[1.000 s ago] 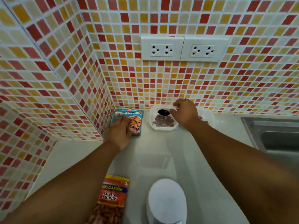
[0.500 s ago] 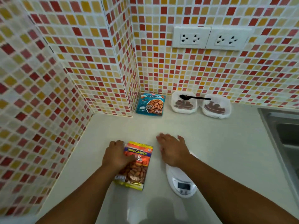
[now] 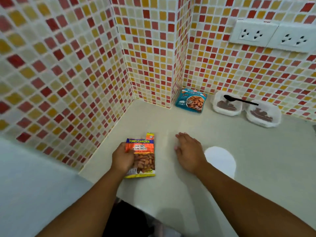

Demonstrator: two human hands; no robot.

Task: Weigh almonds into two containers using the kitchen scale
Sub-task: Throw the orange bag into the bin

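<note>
Counter (image 3: 213,194) lies bare between both forearms; left hand (image 3: 122,158) grips almond packet (image 3: 142,155), right hand (image 3: 189,151) hovers, fingers spread, beside white scale (image 3: 222,159).

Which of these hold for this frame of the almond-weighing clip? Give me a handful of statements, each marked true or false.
1. The left hand rests on the orange Tong Garden salted almonds packet. True.
2. The black plastic spoon lies on the round white kitchen scale. False: it lies across the two white plastic containers by the tiled wall.
3. Both containers are empty. False: each holds brown almonds.
4. The blue roasted almonds packet sits in the wall corner, left of the containers. True.
5. The right hand grips the scale. False: it lies flat and open on the cream countertop beside it.
</note>
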